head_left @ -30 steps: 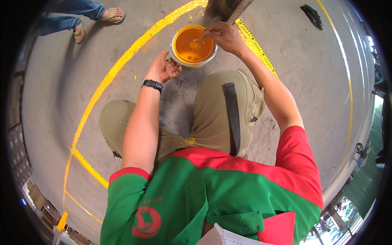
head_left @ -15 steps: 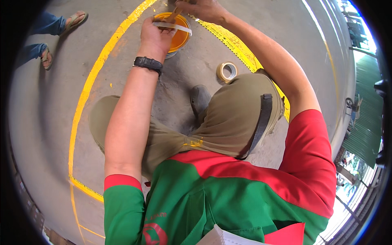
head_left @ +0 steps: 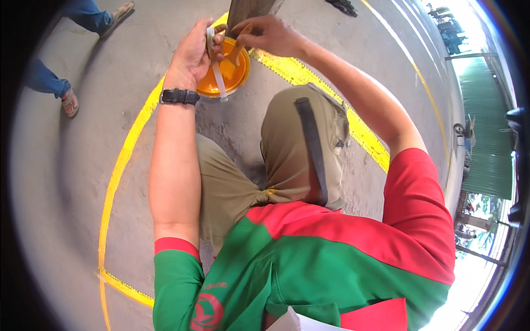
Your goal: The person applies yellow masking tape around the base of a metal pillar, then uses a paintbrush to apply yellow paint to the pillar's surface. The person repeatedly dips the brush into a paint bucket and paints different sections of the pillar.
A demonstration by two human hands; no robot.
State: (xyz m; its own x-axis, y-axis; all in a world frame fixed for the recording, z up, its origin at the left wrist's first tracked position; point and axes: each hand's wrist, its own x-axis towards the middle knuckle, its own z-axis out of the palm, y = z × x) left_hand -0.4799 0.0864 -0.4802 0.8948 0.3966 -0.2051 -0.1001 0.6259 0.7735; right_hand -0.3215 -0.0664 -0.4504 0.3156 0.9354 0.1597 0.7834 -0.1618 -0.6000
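My left hand [head_left: 193,58], with a black watch on its wrist, is closed around the white bail handle [head_left: 219,80] of a paint bucket. Orange-yellow paint fills the round paint bucket [head_left: 237,81], which is tilted a little toward me. My right hand [head_left: 271,36] pinches the wooden handle of a paintbrush [head_left: 236,52] from the far right side. The brush slants down into the bucket; its bristles cannot be made out clearly against the paint.
A wooden post [head_left: 251,10] rises just beyond the bucket. Yellow stripes [head_left: 118,160] run along the grey floor on both sides of me, the right one [head_left: 309,80] edged with printed tape. Another person's sandalled feet [head_left: 70,102] stand at the far left. A dark object [head_left: 343,6] lies far ahead.
My right hand has come nearer, lowering the brush into the bucket. My left hand and the bucket handle have turned. The view has shifted, showing the post; the tape roll is out of sight.
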